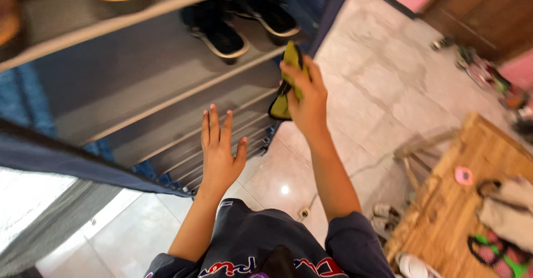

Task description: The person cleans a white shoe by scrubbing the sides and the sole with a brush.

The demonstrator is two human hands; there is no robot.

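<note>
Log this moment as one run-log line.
right hand: grips yellow-green cloth | left hand: open, empty, before grey shelf rack | dark sneakers: on shelf

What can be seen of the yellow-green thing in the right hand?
The yellow-green cloth looks like soft fabric with a dark edge along its lower end, crumpled and folded lengthwise. It hangs roughly upright, gripped around its middle by the right hand, with its top poking above the fingers. It is held beside the front edge of the grey shelf rack, just below a pair of dark shoes; whether it touches the rack is unclear.
</note>
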